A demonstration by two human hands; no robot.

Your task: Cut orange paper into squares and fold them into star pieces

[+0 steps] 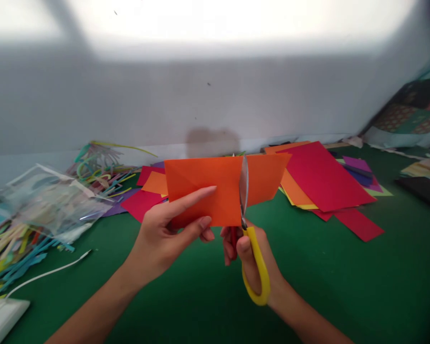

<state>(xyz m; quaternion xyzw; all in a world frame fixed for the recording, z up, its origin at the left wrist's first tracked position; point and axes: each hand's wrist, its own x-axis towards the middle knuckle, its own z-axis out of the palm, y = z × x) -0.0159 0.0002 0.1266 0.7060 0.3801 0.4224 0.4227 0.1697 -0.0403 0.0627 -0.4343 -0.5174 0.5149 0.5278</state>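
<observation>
An orange sheet of paper is held upright above the green table. My left hand pinches its lower left part, thumb and forefinger on the near face and other fingers behind. My right hand grips scissors with a yellow handle loop; a red part of the handle shows behind the paper. One scissor blade stands in front of the sheet, running from its lower edge to its top edge. The other blade is hidden behind the paper. To the right of the blade, the orange paper angles away.
Clear plastic packaging and several coloured paper strips lie at left, beside a white cable and a white box. Red paper sheets are piled at right, near a dark flat object. A wall rises behind the green table.
</observation>
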